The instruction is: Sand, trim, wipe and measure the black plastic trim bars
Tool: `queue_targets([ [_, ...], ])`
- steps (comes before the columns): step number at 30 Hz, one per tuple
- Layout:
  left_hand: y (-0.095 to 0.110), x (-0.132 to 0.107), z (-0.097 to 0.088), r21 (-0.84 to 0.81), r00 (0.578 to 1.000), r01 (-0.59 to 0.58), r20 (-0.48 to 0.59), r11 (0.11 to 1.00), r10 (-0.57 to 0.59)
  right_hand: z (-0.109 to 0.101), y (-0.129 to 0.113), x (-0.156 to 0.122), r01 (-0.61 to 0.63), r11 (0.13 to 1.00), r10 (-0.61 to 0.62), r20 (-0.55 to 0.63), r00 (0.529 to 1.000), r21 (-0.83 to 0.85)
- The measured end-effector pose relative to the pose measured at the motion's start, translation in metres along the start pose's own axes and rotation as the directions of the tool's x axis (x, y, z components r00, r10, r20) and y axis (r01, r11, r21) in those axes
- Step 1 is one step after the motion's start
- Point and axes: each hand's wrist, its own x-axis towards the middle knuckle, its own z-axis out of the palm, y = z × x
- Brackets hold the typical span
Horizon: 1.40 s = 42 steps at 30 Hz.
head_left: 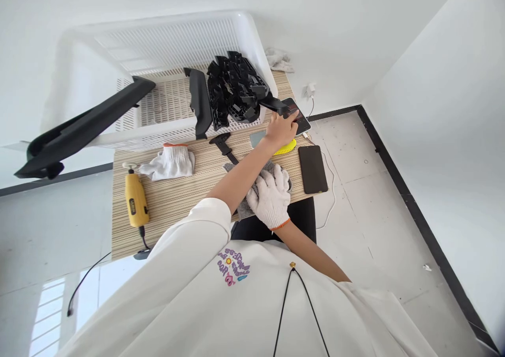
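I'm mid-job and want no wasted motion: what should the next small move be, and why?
I'd probably lift the left hand off the tablet and reach for the loose white glove. That hand is bare, while the right hand is gloved and rests on the grey cloth.

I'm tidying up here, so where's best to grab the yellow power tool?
Probably by the yellow body, from above: it lies on the table, long and thick, with the pale round tip at its far end and the cord at its near end, both better left clear.
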Motion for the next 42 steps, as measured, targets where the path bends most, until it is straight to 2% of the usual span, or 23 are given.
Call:
queue_targets([
  [4,-0.005,0.002,-0.005,0.030,0.998,0.038,-0.055,0.999,-0.036,0.002,0.000,-0.001,0.001,1.000,-0.001,-0.006,1.000,0.000],
  [6,-0.010,0.001,-0.007,0.040,0.999,0.028,-0.034,0.999,-0.027,0.003,0.000,-0.002,-0.002,1.000,0.002,-0.004,1.000,-0.002],
  [8,-0.014,0.000,-0.010,0.039,0.999,-0.033,0.030,0.999,0.032,0.003,0.000,-0.002,-0.006,1.000,0.006,0.013,1.000,-0.004],
  [11,-0.022,-0.001,-0.015,-0.001,0.973,-0.197,0.121,0.980,0.196,0.002,0.000,-0.002,-0.011,1.000,0.011,0.029,1.000,0.000],
  [14,-0.031,0.000,-0.019,-0.033,0.952,-0.278,0.121,0.960,0.280,0.002,-0.001,-0.002,-0.011,1.000,0.011,0.012,1.000,-0.002],
  [19,-0.040,0.004,-0.014,0.013,0.976,-0.193,0.101,0.981,0.191,0.003,-0.001,-0.002,-0.010,1.000,0.010,-0.021,1.000,-0.002],
  [23,-0.036,0.005,-0.007,0.077,0.980,-0.152,0.142,0.985,0.140,0.002,0.000,-0.002,-0.006,1.000,0.006,-0.025,1.000,0.007],
  [26,-0.027,0.004,-0.004,0.080,0.979,-0.159,0.144,0.984,0.147,0.001,0.000,-0.002,-0.007,1.000,0.007,-0.008,1.000,0.011],
  [32,-0.017,0.001,-0.005,-0.028,0.976,-0.175,0.128,0.984,0.178,0.002,0.001,-0.002,-0.007,1.000,0.007,-0.002,1.000,0.004],
  [37,-0.031,-0.003,-0.012,-0.023,0.989,-0.086,0.119,0.996,0.088,0.003,0.001,-0.003,-0.011,1.000,0.011,0.024,1.000,-0.006],
  [42,-0.050,0.000,-0.006,-0.017,0.977,-0.160,0.144,0.987,0.160,0.003,0.001,-0.003,-0.005,1.000,0.005,0.011,1.000,-0.007],
])
